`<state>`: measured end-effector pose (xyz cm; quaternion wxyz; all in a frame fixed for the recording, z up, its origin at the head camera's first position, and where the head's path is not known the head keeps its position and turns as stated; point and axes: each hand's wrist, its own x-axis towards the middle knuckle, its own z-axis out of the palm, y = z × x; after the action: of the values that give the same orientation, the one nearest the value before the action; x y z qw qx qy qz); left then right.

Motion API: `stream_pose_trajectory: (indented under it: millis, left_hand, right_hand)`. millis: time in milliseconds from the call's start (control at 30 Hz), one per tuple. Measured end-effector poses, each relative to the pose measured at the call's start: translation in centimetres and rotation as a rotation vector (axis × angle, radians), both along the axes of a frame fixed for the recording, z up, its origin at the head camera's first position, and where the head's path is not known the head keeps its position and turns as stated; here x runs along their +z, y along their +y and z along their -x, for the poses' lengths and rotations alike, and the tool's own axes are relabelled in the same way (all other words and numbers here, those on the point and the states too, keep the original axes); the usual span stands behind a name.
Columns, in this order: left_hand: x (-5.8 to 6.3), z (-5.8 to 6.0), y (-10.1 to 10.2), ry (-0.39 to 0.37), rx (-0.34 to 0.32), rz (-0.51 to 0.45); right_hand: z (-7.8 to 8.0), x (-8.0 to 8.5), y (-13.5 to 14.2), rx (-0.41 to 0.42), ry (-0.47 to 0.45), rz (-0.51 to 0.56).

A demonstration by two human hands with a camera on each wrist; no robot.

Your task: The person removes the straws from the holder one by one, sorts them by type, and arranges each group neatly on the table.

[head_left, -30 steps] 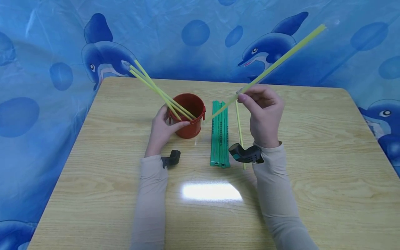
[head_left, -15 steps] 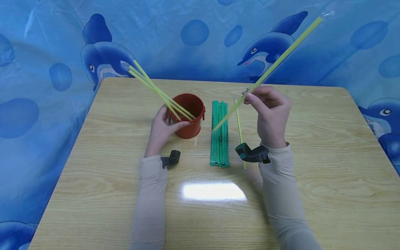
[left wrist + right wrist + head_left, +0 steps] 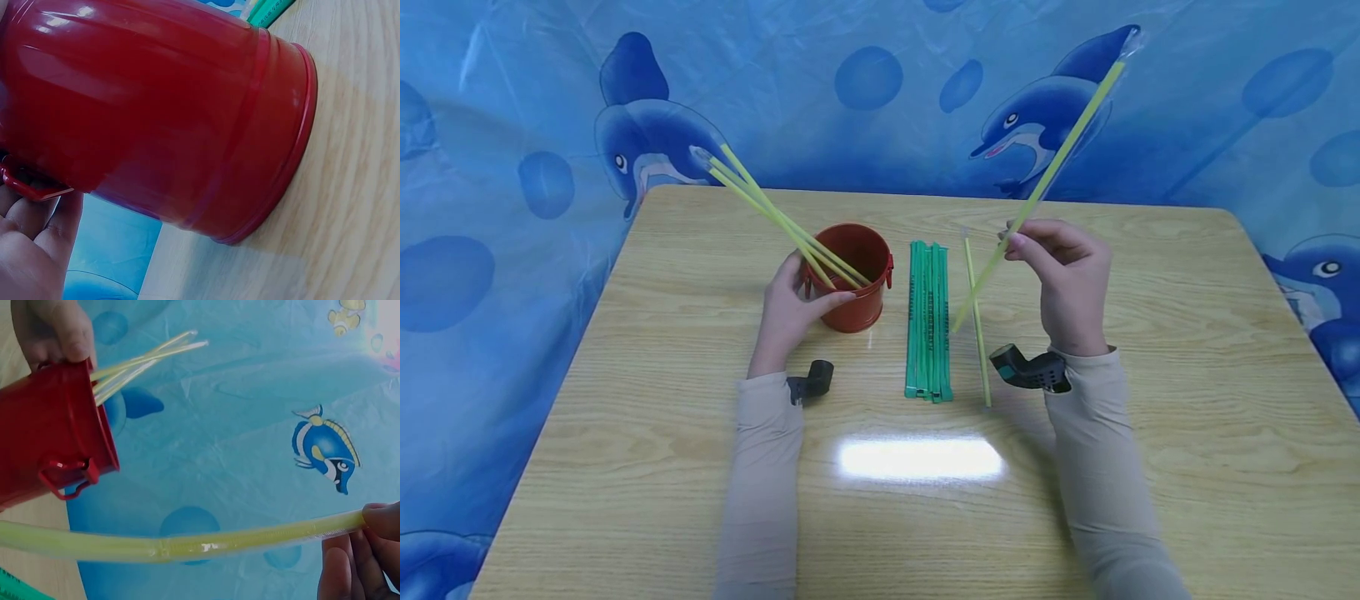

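Observation:
My left hand (image 3: pixel 790 308) grips the red metal bucket (image 3: pixel 856 317) at its left side, thumb across the rim. The left wrist view shows the bucket wall (image 3: pixel 156 112) and its small handle by the fingers. Several yellow drinking straws (image 3: pixel 767 207) in clear film lean out of the bucket toward the upper left. My right hand (image 3: pixel 1073 283) pinches another film-wrapped yellow straw (image 3: pixel 1075 133) between thumb and fingers, slanted above the table. Its bend section appears in the right wrist view, where the straw (image 3: pixel 250 544) runs below the bucket.
A row of green paper-wrapped sticks (image 3: pixel 929 333) with dark lettering lies right of the bucket. One yellow straw (image 3: pixel 980 350) lies beside them on the wooden table (image 3: pixel 1187 400). A blue dolphin-print sheet (image 3: pixel 910 142) hangs behind.
My right hand has shifted right and slightly toward me with its straw, which now stands steeper, its lower end past the green sticks. The left hand and bucket have stayed put.

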<state>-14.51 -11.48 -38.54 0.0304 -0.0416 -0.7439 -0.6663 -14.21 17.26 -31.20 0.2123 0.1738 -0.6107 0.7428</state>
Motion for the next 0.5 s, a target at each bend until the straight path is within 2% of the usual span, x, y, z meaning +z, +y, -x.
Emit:
stream_pose_trajectory:
  millis: [233, 500]
  left_hand:
    - [-0.1, 0.0, -0.1, -0.002, 0.001, 0.001]
    - [-0.1, 0.0, 0.0, -0.007, 0.001, 0.003]
  right_hand:
    - [0.0, -0.5, 1.3, -0.013, -0.097, -0.067]
    - [-0.4, -1.8, 3.1, 0.027, -0.233, -0.101]
